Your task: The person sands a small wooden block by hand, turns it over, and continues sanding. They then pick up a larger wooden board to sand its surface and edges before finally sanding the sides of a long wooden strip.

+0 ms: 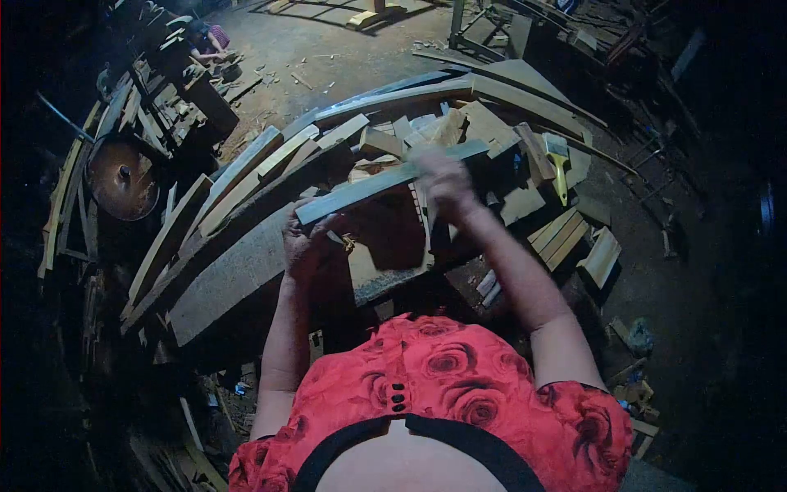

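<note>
My left hand [303,238] is closed around the near left end of a long, straight wooden strip [361,193], which slants up to the right over the bench. My right hand [443,180] lies over the strip's far half and is blurred by motion. A pale patch shows at its fingers, but I cannot make out whether it is something held. Below the strip is a dark opening or shadow [398,238] on the work surface. Small wood offcuts [381,141] are heaped just beyond the strip.
A paintbrush [559,172] with a yellow handle lies at the right. Long curved boards [393,102] rim the bench's far side. Wood blocks [602,256] sit at the right. A round metal disc [123,176] stands at the left. Another person [206,41] crouches at the far left.
</note>
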### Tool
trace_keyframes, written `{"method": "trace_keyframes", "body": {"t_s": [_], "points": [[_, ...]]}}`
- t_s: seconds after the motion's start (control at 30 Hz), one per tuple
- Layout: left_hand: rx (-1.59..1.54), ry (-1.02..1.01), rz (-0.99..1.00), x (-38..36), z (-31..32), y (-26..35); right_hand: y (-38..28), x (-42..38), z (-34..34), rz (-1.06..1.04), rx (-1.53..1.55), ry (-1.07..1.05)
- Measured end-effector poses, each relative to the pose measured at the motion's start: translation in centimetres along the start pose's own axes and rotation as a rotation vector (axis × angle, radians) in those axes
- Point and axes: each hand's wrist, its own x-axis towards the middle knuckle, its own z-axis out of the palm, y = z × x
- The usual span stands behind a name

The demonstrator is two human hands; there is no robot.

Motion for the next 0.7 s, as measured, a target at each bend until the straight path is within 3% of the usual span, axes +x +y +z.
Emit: {"method": "trace_keyframes", "body": {"t_s": [0.03,0.07,0.13,0.17,0.23,0.27,0.3,0.33,0.37,0.4,0.43,0.5,0.53,0.57,0.6,0.63,0.7], "points": [[0.062,-0.022,-0.023,0.1,0.0,0.2,3.5,-0.9,-1.4,0.086,-0.217,0.085],[0.127,-0.044,-0.048,0.1,-0.1,0.2,8.1,-2.2,-2.2,0.194,-0.235,0.072],[0.060,-0.030,-0.038,0.0,0.0,-0.2,8.4,-2.5,-4.4,0.518,-0.308,0.091],[-0.007,-0.018,-0.024,0.1,0.0,-0.5,7.9,-2.4,-4.1,0.516,-0.308,0.094],[0.028,-0.045,0.004,0.2,-0.3,-0.9,6.4,-2.0,-2.0,0.313,-0.327,0.210],[0.061,-0.072,0.024,0.1,-0.5,-0.9,6.4,-1.9,0.2,0.115,-0.427,0.013],[0.065,-0.069,0.022,0.1,-0.6,-0.7,-1.6,-0.1,0.2,0.127,-0.103,0.079],[0.096,-0.073,0.046,0.0,-0.5,-0.4,-6.3,1.0,2.4,0.107,-0.150,0.041],[0.125,-0.080,0.068,-0.1,-0.3,-0.3,-9.1,0.8,5.0,-0.112,-0.070,0.018],[0.126,-0.083,0.066,-0.3,-0.3,-0.4,-11.9,0.9,7.2,-0.136,0.052,0.094],[-0.287,0.044,-0.163,-0.7,-0.5,-0.7,-15.5,1.4,6.6,-0.142,-0.008,0.001],[-0.694,0.174,-0.387,-0.7,-0.8,-1.0,-15.2,1.5,6.6,-0.199,0.007,-0.012],[-0.399,0.074,-0.180,-0.5,-0.9,-1.3,-14.8,1.4,6.6,-0.255,0.019,-0.032],[-0.105,-0.023,0.026,-0.3,-0.5,-1.2,-13.7,1.5,5.7,-0.177,0.076,-0.021],[-0.110,-0.019,0.030,-0.2,-0.4,-1.0,-12.0,1.5,4.0,-0.120,0.085,-0.028],[0.006,-0.022,-0.033,-0.2,0.0,0.0,-7.3,0.6,4.5,-0.138,-0.026,0.101],[0.119,-0.020,-0.098,-0.3,0.1,0.3,1.2,-0.9,0.8,-0.020,0.140,0.055]]}}
